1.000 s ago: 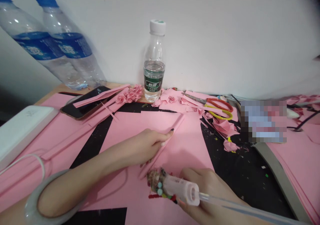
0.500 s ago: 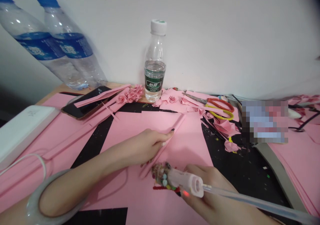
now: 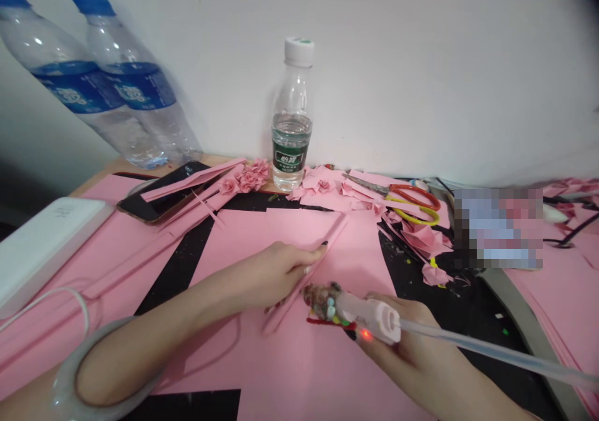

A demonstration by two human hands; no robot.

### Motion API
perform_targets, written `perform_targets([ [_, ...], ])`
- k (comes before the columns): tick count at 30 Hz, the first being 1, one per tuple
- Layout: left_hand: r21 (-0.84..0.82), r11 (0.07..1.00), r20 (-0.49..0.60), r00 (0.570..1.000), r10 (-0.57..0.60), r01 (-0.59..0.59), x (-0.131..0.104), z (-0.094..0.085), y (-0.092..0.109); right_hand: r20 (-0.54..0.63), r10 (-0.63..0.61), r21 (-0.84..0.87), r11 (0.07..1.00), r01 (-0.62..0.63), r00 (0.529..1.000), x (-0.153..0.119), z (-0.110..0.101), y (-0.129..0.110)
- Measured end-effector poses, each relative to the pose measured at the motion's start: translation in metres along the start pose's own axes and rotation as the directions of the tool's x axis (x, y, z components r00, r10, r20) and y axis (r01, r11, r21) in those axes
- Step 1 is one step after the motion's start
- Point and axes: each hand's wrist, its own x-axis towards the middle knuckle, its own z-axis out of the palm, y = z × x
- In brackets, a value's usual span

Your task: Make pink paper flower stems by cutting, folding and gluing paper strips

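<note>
My left hand [image 3: 279, 276] is closed on a narrow rolled or folded strip of pink paper [image 3: 336, 232], which slants across a larger pink sheet [image 3: 360, 377]. Its thumb presses along the strip's upper part. My right hand [image 3: 414, 340] grips a hot glue gun [image 3: 369, 316] with a lit red light. Colored beads and dried bits crust the gun's front end, beside the strip just below my left fingers. A long clear glue stick [image 3: 486, 350] juts out of its back. Whether the nozzle touches the paper is hidden.
Behind the sheet stand a small water bottle [image 3: 292, 140] and scissors [image 3: 414, 204] among pink paper scraps. Paper roses [image 3: 246, 179] lie beside a phone [image 3: 154, 199] at left, near a white power bank [image 3: 51, 246]. Two large bottles [image 3: 135, 90] lean against the wall.
My right hand has moved the glue gun up and to the right, along the strip. My left hand keeps its hold in nearly the same place.
</note>
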Motion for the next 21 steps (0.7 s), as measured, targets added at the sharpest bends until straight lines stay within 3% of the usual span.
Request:
perform_targets([
  [4, 0.049, 0.999, 0.021, 1.0, 0.006, -0.007, 0.0, -0.001, 0.005, -0.078, -0.021, -0.051, 0.999, 0.017, 0.997, 0.001, -0.003, 0.005],
  [10, -0.008, 0.995, 0.065, 0.993, -0.1, 0.101, -0.002, -0.002, 0.011, -0.194, -0.045, -0.087, 0.996, 0.028, 0.98, 0.003, -0.01, 0.009],
  [21, -0.007, 0.984, 0.075, 0.982, -0.175, 0.176, -0.004, -0.002, 0.009, -0.385, 0.001, -0.029, 0.999, -0.013, 0.923, 0.015, -0.016, 0.028],
])
